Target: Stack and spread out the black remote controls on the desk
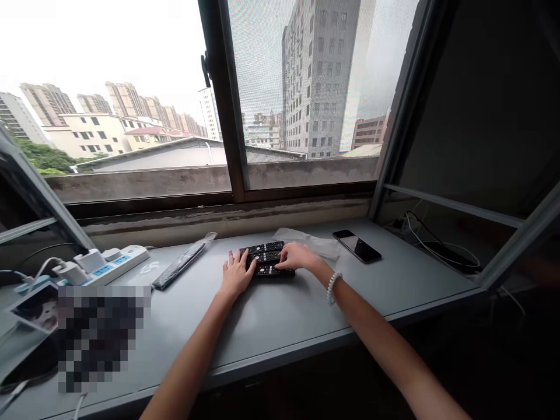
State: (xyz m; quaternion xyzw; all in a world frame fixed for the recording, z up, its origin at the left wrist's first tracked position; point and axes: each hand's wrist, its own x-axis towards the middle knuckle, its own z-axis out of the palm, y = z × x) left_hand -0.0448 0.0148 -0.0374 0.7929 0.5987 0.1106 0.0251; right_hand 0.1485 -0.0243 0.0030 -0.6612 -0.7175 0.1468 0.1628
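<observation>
Three black remote controls lie side by side across the desk: a far one (pixel 261 248), a middle one (pixel 268 256) and a near one (pixel 269 270). My left hand (pixel 236 274) rests at their left ends, fingers spread and touching them. At the right ends, my right hand (pixel 301 256) has its fingers bent together on the remotes, apparently pinching the near one; its palm hides part of them. A crumpled translucent plastic sleeve (pixel 324 245) lies just behind my right hand. Left of my left hand is another dark remote-shaped item in a clear plastic sleeve (pixel 184 261).
A black phone (pixel 357 245) lies at the back right of the desk (pixel 271 326). On the left are a white power strip (pixel 118 265) with plugs, a photo card (pixel 37 309), cables and a pixelated patch. A window and metal frame bars surround the desk.
</observation>
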